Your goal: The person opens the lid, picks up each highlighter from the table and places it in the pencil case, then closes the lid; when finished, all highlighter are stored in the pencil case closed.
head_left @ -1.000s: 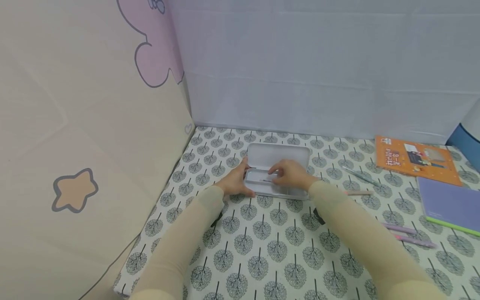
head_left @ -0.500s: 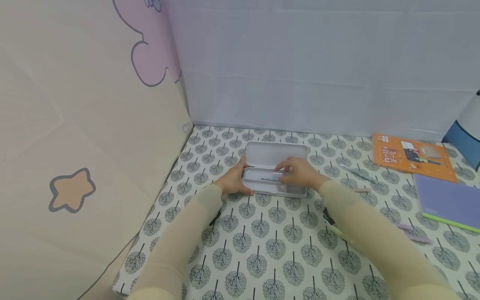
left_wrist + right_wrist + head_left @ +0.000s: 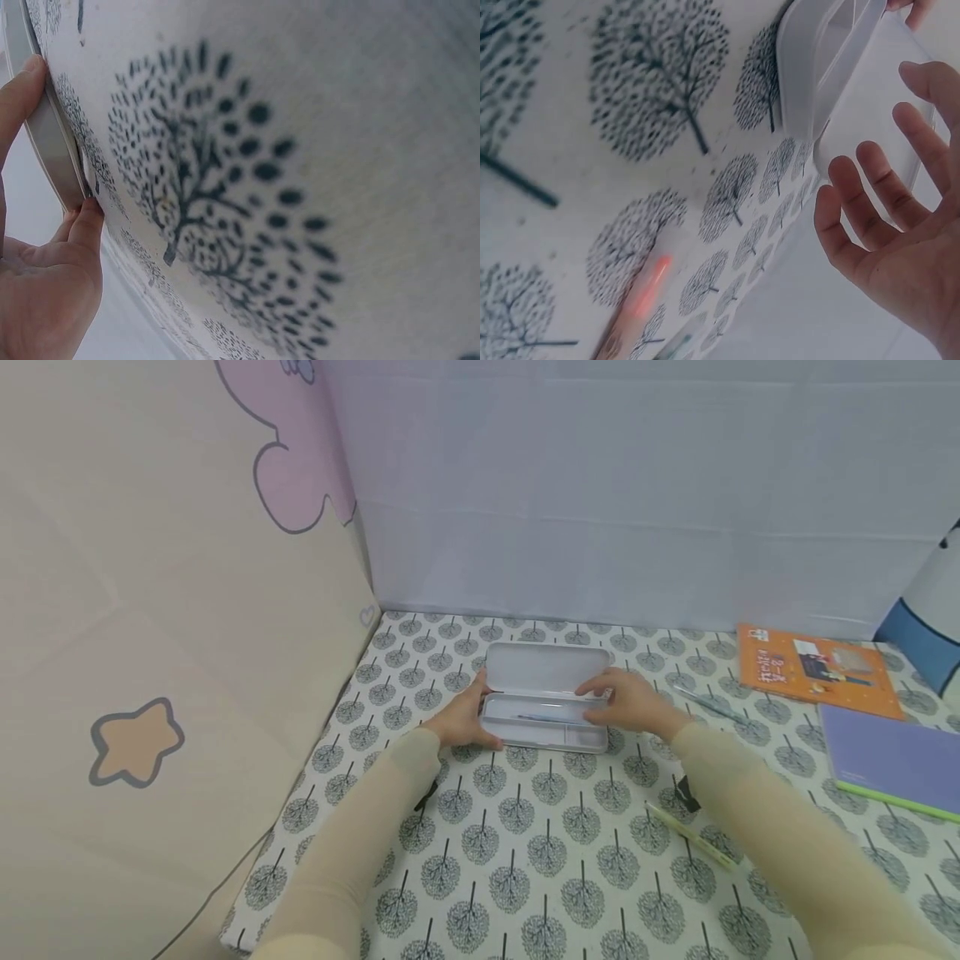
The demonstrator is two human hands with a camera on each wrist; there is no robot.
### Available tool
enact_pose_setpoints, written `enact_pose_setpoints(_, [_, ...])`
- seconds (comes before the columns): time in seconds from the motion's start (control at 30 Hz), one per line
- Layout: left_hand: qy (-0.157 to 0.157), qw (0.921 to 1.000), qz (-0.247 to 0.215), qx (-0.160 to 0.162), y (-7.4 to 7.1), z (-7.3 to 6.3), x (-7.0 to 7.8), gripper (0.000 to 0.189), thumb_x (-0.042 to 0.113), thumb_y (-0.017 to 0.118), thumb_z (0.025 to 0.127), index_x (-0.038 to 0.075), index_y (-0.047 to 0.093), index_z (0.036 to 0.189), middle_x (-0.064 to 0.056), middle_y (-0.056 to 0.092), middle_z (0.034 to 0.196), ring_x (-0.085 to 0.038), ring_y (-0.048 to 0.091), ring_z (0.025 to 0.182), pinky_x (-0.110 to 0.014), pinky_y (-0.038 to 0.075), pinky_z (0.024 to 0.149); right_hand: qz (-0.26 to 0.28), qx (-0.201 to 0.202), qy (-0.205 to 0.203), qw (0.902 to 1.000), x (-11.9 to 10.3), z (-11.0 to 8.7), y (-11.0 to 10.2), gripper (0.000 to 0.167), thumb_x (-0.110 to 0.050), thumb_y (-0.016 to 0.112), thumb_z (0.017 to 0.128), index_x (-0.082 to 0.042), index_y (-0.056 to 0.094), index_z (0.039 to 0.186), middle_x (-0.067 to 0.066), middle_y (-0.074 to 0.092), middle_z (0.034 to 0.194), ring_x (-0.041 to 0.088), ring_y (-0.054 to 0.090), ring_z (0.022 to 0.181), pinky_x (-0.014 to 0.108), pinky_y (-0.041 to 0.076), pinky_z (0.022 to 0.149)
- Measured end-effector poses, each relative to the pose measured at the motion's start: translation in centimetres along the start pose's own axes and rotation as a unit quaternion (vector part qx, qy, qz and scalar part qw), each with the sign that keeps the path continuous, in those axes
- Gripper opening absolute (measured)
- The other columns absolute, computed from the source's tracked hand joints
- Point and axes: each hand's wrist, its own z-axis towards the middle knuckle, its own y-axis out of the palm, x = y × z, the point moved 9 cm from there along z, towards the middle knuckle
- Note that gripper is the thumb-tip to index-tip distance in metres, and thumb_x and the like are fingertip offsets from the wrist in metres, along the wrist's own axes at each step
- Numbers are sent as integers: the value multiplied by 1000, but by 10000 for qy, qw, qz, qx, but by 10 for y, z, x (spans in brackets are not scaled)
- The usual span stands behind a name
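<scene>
A light grey pencil case (image 3: 543,668) lies on the table with its lid folded back. My left hand (image 3: 460,718) holds its left end, thumb at the front edge and fingers toward the hinge; in the left wrist view the thumb (image 3: 28,82) presses the side wall. A slim pale blue pen (image 3: 551,719) lies lengthwise in the back compartment. The front one is split by a small divider. My right hand (image 3: 630,700) hovers at the case's right end, hiding part of it. In the right wrist view its fingers (image 3: 889,195) are loosely bent with nothing between them.
A yellow-green pen (image 3: 690,835) lies near my right forearm, a light blue pen (image 3: 708,702) farther back. An orange book (image 3: 787,672) and a purple folder (image 3: 885,756) are at the right. The right wrist view shows a pinkish pen (image 3: 641,296).
My right hand has let go of the blue pen and drawn back to the right, leaving it in the compartment. The left hand keeps its place on the case. The yellow-green pen has come into sight.
</scene>
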Motion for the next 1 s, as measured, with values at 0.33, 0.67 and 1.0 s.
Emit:
enact_pose_setpoints(0.33, [23, 10000, 64, 40, -2, -2, 0, 149, 30, 95, 51, 14, -11, 155, -8, 40, 150, -26, 42, 136, -40, 30, 118, 83, 57, 279, 9996, 37, -31, -25, 43, -28, 74, 84, -13, 65, 124, 16, 58, 115, 31, 58, 95, 40, 54, 77])
enact_pose_setpoints(0.67, [-35, 9999, 102, 59, -3, -4, 4, 148, 28, 95, 52, 15, -11, 155, -7, 41, 149, -25, 44, 135, -40, 29, 118, -59, 141, 795, 9967, 80, -60, -46, 45, -31, 72, 85, -13, 64, 126, 20, 57, 121, 32, 60, 98, 44, 55, 75])
enact_pose_setpoints(1.0, [-37, 10000, 76, 9, 0, -2, 3, 149, 28, 95, 53, 15, -12, 155, -6, 40, 150, -24, 43, 136, -38, 29, 118, 225, 235, 1102, 9934, 109, -80, -58, 53, -35, 72, 86, -10, 60, 131, 23, 50, 129, 42, 56, 106, 52, 54, 77])
